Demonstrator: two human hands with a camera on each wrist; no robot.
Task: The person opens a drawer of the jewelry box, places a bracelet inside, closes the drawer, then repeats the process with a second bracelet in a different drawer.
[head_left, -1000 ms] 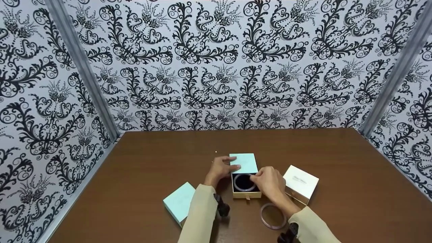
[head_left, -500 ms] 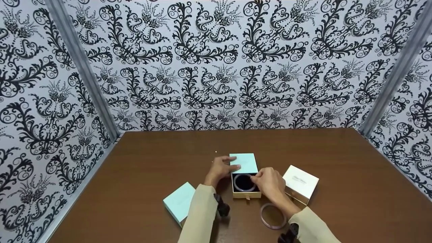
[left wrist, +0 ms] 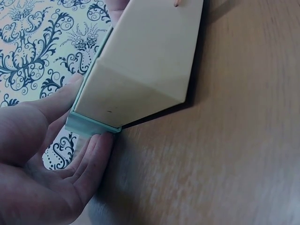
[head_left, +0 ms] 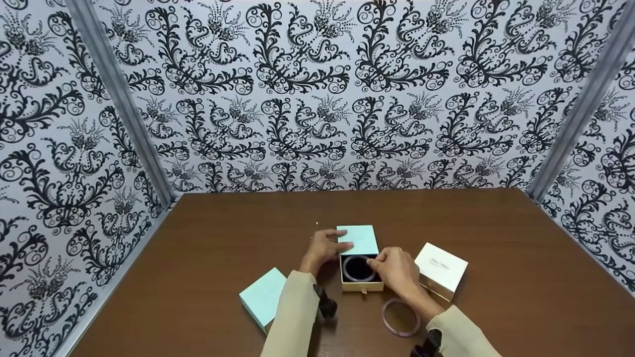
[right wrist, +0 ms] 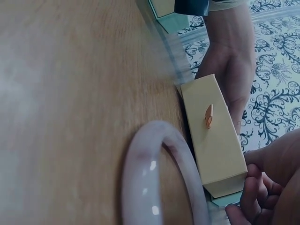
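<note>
A turquoise drawer box [head_left: 364, 240] lies on the table with its gold-fronted drawer [head_left: 362, 287] pulled out toward me. Inside the dark-lined drawer sits a pale purple bangle [head_left: 346, 269]. My left hand [head_left: 325, 248] grips the turquoise sleeve, thumb on top and fingers along its left side. With thumb and fingertips, my right hand [head_left: 397, 267] pinches the bangle's right edge in the drawer. The right wrist view shows those fingers curled at the box's corner, the bangle hidden there. A second bangle [right wrist: 140, 183] lies on the table in front of the drawer.
To the right, beside my right hand, stands a white box [head_left: 441, 267] with small lettering on its lid. Another turquoise box [head_left: 263, 297] lies at the left, partly covered by my left sleeve [head_left: 290, 317]. Patterned walls [head_left: 317, 124] enclose the brown table [head_left: 223, 228].
My right hand has shifted very slightly toward me at the bangle's edge. My left hand, the boxes and the second bangle stay where they were.
</note>
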